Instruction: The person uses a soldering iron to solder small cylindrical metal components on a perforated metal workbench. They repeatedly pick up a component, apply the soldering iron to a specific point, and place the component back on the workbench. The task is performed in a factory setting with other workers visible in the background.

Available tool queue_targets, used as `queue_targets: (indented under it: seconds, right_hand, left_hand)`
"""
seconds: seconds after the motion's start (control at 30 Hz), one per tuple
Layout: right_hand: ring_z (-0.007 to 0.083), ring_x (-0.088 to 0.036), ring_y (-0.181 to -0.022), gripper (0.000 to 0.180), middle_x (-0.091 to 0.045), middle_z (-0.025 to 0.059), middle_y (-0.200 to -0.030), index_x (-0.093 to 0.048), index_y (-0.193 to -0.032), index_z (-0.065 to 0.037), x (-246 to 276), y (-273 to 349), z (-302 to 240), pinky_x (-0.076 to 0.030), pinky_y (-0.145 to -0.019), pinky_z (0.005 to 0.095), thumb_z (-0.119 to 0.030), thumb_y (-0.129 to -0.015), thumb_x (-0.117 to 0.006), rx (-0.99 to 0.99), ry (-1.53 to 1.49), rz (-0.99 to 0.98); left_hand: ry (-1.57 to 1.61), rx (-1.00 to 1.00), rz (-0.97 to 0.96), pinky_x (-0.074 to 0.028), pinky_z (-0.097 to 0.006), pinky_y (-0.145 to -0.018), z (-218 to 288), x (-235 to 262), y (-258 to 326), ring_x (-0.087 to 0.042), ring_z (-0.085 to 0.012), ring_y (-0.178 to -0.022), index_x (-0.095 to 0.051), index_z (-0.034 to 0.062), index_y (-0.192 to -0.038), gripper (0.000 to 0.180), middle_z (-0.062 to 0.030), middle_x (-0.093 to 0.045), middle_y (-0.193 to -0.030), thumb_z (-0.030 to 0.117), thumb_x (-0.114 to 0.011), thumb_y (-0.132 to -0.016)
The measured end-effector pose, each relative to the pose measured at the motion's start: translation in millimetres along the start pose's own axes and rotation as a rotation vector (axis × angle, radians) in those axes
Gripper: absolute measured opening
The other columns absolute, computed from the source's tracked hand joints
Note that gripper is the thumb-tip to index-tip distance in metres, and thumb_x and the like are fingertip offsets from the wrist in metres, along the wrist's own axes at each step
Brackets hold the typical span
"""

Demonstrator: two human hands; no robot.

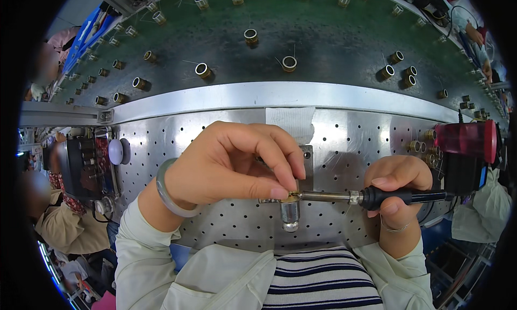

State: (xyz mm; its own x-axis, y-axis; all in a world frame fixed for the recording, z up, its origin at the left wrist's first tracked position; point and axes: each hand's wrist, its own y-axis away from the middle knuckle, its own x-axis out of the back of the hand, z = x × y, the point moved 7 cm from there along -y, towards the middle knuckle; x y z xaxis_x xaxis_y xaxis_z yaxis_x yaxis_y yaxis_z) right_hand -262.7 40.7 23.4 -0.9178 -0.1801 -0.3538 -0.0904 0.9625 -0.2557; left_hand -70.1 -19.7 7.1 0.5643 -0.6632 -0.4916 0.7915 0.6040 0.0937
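Note:
In the middle of the work surface stands a small metal cylinder (291, 212) with a rounded, shiny lower end and a brassy upper part. My left hand (237, 162) arches over it, thumb and forefinger pinched together at its top; what lies between the fingertips is too small to make out. From the right, my right hand (401, 183) grips a soldering iron (377, 197) by its black handle. The iron lies nearly level, its tip at the cylinder's top, close to my left fingertips. A metal block (307, 155) behind the cylinder is partly hidden by my left hand.
Beyond a metal rail (344, 93), a green belt (226, 46) carries several coil-like cylinders (289, 64) with thin wires. At right stand a red-and-black device (466, 140) and several cylinders (431, 148). A black device (81, 167) stands at left. Other people sit at both sides.

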Motion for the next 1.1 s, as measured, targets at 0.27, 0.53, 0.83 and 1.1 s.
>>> queue_targets:
  seconds: [0.27, 0.53, 0.83, 1.1]
  right_hand:
    - [0.0187, -0.058, -0.052, 0.027, -0.061, 0.0149, -0.067, -0.062, -0.088, 0.008, -3.3, -3.7, -4.0, -0.043, -0.049, 0.0244, 0.005, -0.064, -0.075, 0.075, 0.052, -0.076]
    - [0.0191, -0.058, -0.051, 0.027, -0.061, 0.0154, -0.067, -0.062, -0.086, 0.008, -4.5, -5.2, -4.9, -0.044, -0.048, 0.0245, 0.003, -0.063, -0.076, 0.075, 0.078, -0.081]
    - [0.0193, -0.058, -0.049, 0.027, -0.061, 0.0139, -0.063, -0.062, -0.085, 0.007, -6.1, -8.5, -9.8, -0.044, -0.047, 0.0244, -0.001, -0.064, -0.078, 0.138, 0.184, -0.143]
    - [0.0196, -0.058, -0.049, 0.025, -0.06, 0.0134, -0.062, -0.063, -0.083, 0.006, -6.2, -9.0, -11.5, -0.045, -0.047, 0.0246, -0.004, -0.065, -0.078, 0.135, 0.207, -0.13]
  left_hand:
    - [-0.011, -0.048, 0.007, -0.052, -0.027, -0.076, 2.1, 2.7, 2.7, -0.063, -0.0224, -0.083, -0.069, -0.0004, -0.076, 0.016, -0.0214, -0.06, -0.096, -0.01, -0.074, -0.064]
    - [-0.014, -0.051, 0.001, -0.052, -0.026, -0.074, 1.9, 3.0, 2.3, -0.063, -0.0224, -0.083, -0.069, -0.0004, -0.075, 0.017, -0.0217, -0.06, -0.096, -0.011, -0.074, -0.064]
    - [0.017, 0.115, -0.025, -0.051, -0.028, -0.078, -5.0, 5.7, -0.3, -0.062, -0.0232, -0.088, -0.067, -0.0079, -0.096, 0.025, -0.022, -0.061, -0.101, -0.011, -0.068, -0.07]
    - [-0.014, 0.161, -0.04, -0.051, -0.026, -0.079, -3.9, 3.8, 0.6, -0.062, -0.0222, -0.09, -0.065, -0.0082, -0.1, 0.03, -0.0211, -0.061, -0.102, -0.009, -0.069, -0.07]
